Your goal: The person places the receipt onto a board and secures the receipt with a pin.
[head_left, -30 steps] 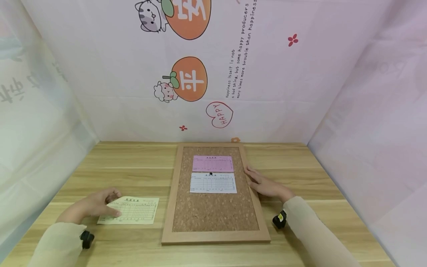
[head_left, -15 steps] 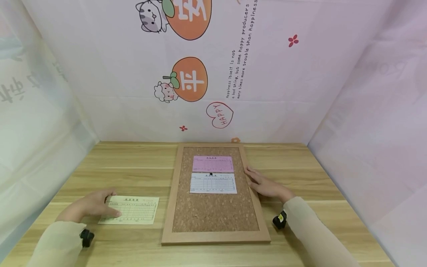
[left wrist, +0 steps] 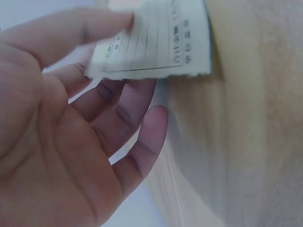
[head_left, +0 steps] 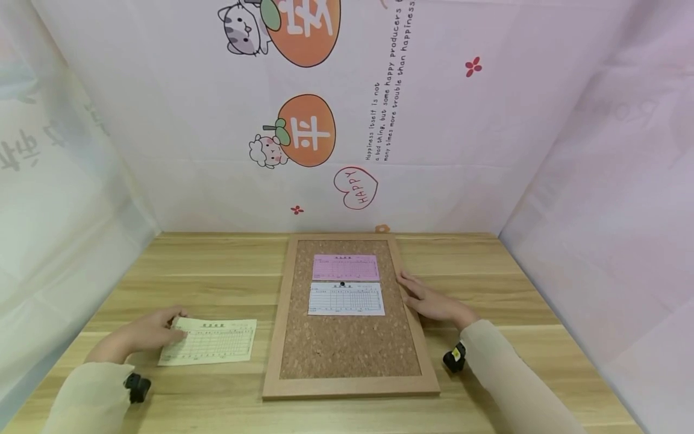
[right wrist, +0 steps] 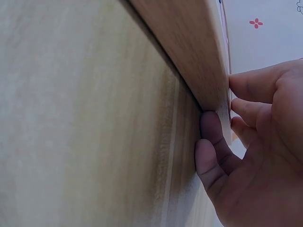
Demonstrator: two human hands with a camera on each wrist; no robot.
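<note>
My left hand [head_left: 149, 330] pinches the left end of a pale yellow receipt slip [head_left: 222, 342], thumb on top and fingers beneath. In the left wrist view, the slip [left wrist: 156, 42] sits between thumb and forefinger, while the other fingers curve loosely below it. A wood-framed cork board [head_left: 349, 349] lies to the right of the slip. My right hand [head_left: 434, 301] rests against the board's right side; in the right wrist view, fingertips touch the wooden frame [right wrist: 189, 52]. On the cork are a pink slip [head_left: 345, 267] and, just below it, a white slip [head_left: 346, 299].
A small black pin [head_left: 342, 284] sits at the white slip's top edge. Everything lies on a wood-grain table [head_left: 217, 398]. A printed white cloth [head_left: 423, 181] rises behind the table, with cloth on both sides too.
The yellow slip's upper left corner, folded a second ago, now lies out flatter. My left thumb has moved slightly up and left on the slip. My right hand stays on the frame.
</note>
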